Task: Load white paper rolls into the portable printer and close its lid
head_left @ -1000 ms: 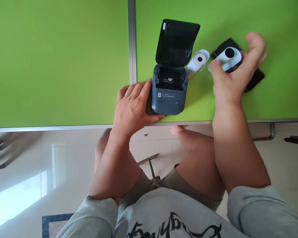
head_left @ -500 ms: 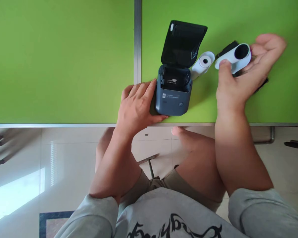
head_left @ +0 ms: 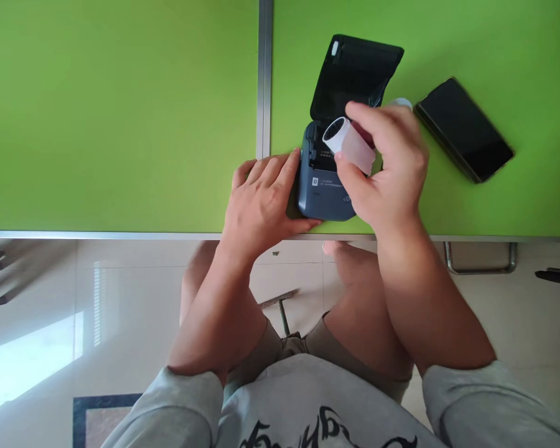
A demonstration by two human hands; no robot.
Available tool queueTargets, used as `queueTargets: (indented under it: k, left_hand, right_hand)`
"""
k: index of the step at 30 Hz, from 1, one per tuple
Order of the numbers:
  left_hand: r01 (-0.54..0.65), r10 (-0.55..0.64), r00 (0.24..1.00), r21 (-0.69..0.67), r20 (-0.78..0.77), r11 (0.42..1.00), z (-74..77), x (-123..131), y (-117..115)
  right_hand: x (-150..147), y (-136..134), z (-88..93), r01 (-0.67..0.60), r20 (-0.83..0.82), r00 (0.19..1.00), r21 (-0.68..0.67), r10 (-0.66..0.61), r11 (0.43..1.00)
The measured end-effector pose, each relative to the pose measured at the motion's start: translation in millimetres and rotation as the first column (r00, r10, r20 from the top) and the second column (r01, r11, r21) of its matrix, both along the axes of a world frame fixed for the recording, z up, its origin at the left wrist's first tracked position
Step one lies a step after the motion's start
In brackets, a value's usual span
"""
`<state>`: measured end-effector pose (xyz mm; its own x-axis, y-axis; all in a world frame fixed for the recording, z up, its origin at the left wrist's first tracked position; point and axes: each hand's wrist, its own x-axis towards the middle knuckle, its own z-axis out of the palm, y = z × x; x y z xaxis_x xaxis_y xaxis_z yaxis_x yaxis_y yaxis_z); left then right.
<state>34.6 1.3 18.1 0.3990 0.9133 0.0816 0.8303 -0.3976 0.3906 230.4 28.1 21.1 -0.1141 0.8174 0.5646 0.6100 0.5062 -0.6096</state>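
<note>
We're bracing printer [head_left: 324, 202] nr worktop's [head_left: 121, 124] front edge, L hand [head_left: 261, 202] open, fingers straight alongside; R hand [head_left: 399, 165] pinching roll [head_left: 360, 150], tilted over bay [head_left: 322, 163]. Prob best: we're steadying printer, squaring roll w/ bay, squeezing lightly.

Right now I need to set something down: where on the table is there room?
Bare green table: left of the metal strip and left hand, and right of the phone. Crowded: around the open device, right hand and white roll.

A black phone [head_left: 465, 129] aslant on the green tabletop [head_left: 121, 118], with pale, glossy floor tiles [head_left: 135, 311] below.
</note>
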Motion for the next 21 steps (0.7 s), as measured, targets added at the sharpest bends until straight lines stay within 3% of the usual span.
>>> queueTargets:
  k: [11,17,21]
  left_hand:
    - [-0.009,0.009,1.000,0.002,-0.009,1.000,2.6,3,-2]
    - [-0.002,0.002,1.000,-0.006,0.001,1.000,0.7,2,-1]
    - [-0.014,0.014,1.000,0.006,0.028,1.000,-0.6,1,-1]
  right_hand:
    - [2,7,-1.6,0.025,-0.004,1.000,-0.101,-0.025,0.995]
    - [2,3,-5.3,0.080,-0.013,0.997,-0.054,-0.081,0.995]
    - [1,-7,-5.9,0.050,-0.013,0.999,-0.031,-0.051,0.998]
